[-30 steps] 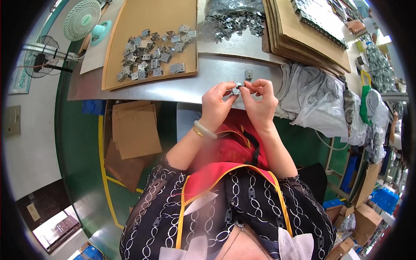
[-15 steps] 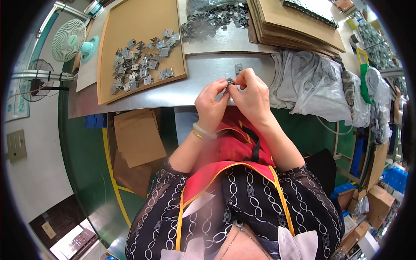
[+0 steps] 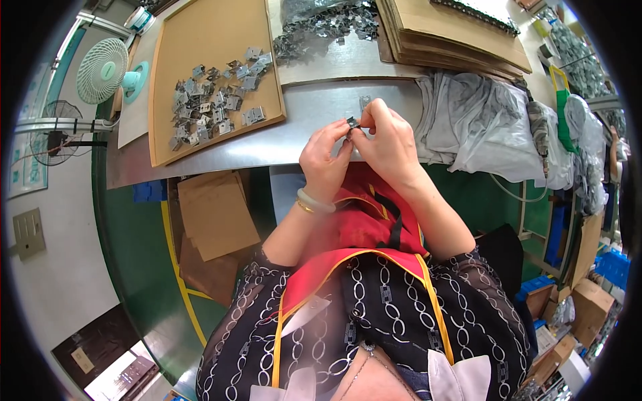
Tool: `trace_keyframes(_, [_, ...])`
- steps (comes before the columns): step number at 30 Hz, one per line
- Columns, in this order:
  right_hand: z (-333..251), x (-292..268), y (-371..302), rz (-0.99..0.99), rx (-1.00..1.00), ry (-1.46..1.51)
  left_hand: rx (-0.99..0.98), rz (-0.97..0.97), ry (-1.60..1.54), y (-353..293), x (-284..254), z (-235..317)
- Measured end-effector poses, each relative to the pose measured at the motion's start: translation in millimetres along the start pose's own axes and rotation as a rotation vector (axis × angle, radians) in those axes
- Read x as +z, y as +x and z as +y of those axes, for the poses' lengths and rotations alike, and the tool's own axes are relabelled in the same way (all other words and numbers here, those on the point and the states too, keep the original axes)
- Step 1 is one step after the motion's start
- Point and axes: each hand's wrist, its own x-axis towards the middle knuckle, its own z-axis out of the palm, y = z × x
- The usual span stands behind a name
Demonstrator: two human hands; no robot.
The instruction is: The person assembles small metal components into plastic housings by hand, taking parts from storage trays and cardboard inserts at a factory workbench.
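Over grey metal worktop (image 3: 314, 120), beside cardboard sheet (image 3: 200, 73) of loose clips, keep left hand (image 3: 326, 157) and right hand (image 3: 388, 140) pinched together on small metal clip (image 3: 352, 122), steady and square.

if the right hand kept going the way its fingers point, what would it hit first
Probably the small metal part pinched at its fingertips, then the left hand just beyond; the right hand points leftward, though depth is unclear.

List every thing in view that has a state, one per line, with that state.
Left hand: fingers pinching a small metal clip.
Right hand: fingers closed on the same clip.
Loose clips: scattered on the cardboard sheet.
Clip pile: heaped.
Cardboard stack: flat, piled.
Desk fan: upright; running or not, cannot tell.
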Motion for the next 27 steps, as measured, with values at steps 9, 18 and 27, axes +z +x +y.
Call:
trace_keyframes(9, [12.6,2.2,-0.8,-0.121,0.172,0.208,-0.038,-0.032,-0.023,-4.6,0.0,-2.7])
trace_keyframes(18, [11.0,9.7,-7.9,0.011,-0.001,0.002,0.077,-0.025,0.035,-4.9,-0.1,-3.3])
trace_keyframes(27, [19.8,7.7,-3.1,-0.116,0.182,0.310,-0.114,-0.047,-0.122,-11.8,-2.1,-13.1])
